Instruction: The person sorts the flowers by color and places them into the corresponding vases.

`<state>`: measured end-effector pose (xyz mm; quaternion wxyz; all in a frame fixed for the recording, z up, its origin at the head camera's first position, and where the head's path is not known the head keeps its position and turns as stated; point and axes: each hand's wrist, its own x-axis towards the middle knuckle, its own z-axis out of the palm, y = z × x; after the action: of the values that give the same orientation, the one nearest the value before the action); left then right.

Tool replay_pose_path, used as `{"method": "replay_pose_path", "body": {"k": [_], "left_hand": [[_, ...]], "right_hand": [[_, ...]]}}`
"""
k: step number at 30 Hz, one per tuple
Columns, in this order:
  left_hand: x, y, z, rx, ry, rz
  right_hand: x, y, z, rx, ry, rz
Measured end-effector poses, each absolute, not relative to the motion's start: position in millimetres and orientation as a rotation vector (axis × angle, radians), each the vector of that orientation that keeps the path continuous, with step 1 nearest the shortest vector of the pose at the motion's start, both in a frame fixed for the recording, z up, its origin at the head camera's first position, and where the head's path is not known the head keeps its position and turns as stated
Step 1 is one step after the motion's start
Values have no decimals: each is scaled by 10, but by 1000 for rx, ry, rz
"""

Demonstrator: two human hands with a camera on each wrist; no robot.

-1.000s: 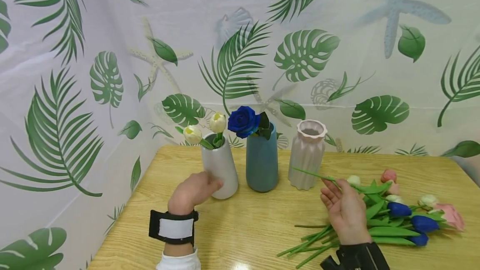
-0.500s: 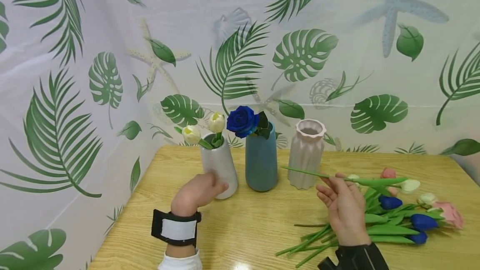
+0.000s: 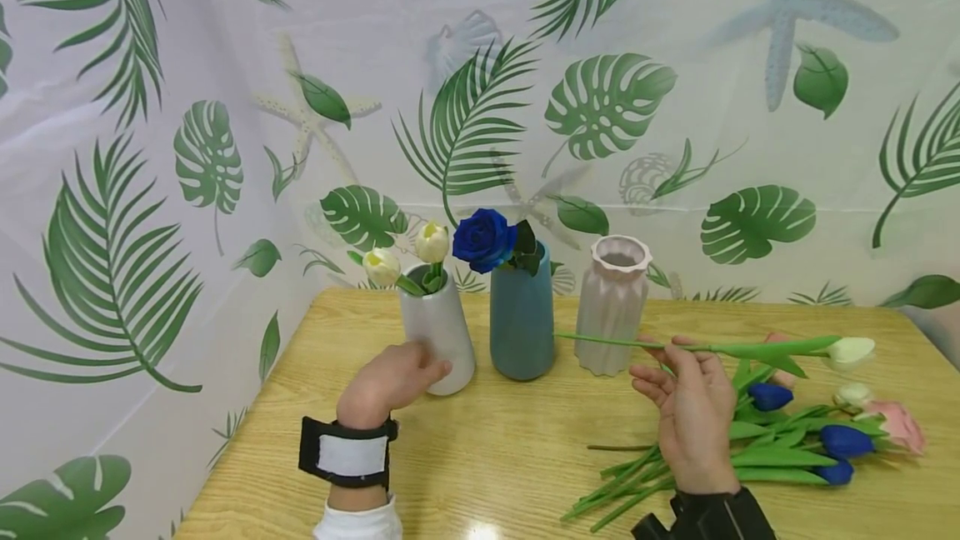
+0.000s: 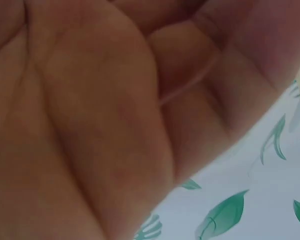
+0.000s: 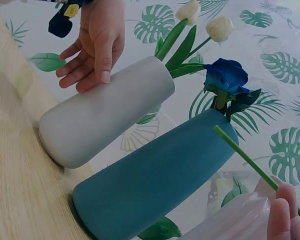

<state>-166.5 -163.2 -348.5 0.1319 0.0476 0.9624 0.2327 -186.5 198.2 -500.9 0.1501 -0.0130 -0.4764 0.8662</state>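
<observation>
My right hand [image 3: 693, 419] pinches the green stem of a white tulip [image 3: 850, 353] between thumb and fingertips. The tulip lies nearly level, bloom to the right, its bare stem end crossing in front of the pale pink fluted vase [image 3: 611, 302]. In the right wrist view the cut end of that stem [image 5: 246, 158] overlaps the blue vase. At the left, my left hand [image 3: 393, 377] is at the lower side of the white vase [image 3: 433, 323], fingers loosely extended. Two cream tulips [image 3: 432, 242] stand in this vase. Mostly palm fills the left wrist view.
The blue vase [image 3: 521, 323] with a blue rose [image 3: 483, 238] stands between the other two vases. A pile of flowers, including blue tulips [image 3: 847, 441] and a pink bloom [image 3: 896, 425], lies at the right of the wooden table [image 3: 480, 457]. Leaf-printed cloth [image 3: 487, 7] hangs behind.
My right hand has drawn the white tulip up from the pile; its bloom now shows above the other flowers, and its stem reaches further left. My left hand stays at the white vase.
</observation>
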Motion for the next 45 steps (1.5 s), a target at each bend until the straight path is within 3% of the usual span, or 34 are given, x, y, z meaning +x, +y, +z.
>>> {"method": "replay_pose_path", "body": {"k": [9,15,22,25,32,45], "left_hand": [[-1690,-1708,-3519,-39,2800,784],[-1700,-1731,-3531,-130,2824,747],[-1872,-1748,-3676,51,2769,1231],[-1948,-1765,-3730,120,2727,1423],[-1992,-1840,-3794,82,2721,1430],[-2000,-1845,-3791,98,2722,1411]], "right_hand": [[-1840,1875,-5004,37,-1486,2208],[-1827,1724,-4976,238,-1533,2061],[-1876,1438,-4908,532,-1425,1945],[-1882,1263,-4754,648,-1397,1892],[-1460,630,-3615,743,-1471,1706],[-1663,251,-3390,733,-1837,1393]]}}
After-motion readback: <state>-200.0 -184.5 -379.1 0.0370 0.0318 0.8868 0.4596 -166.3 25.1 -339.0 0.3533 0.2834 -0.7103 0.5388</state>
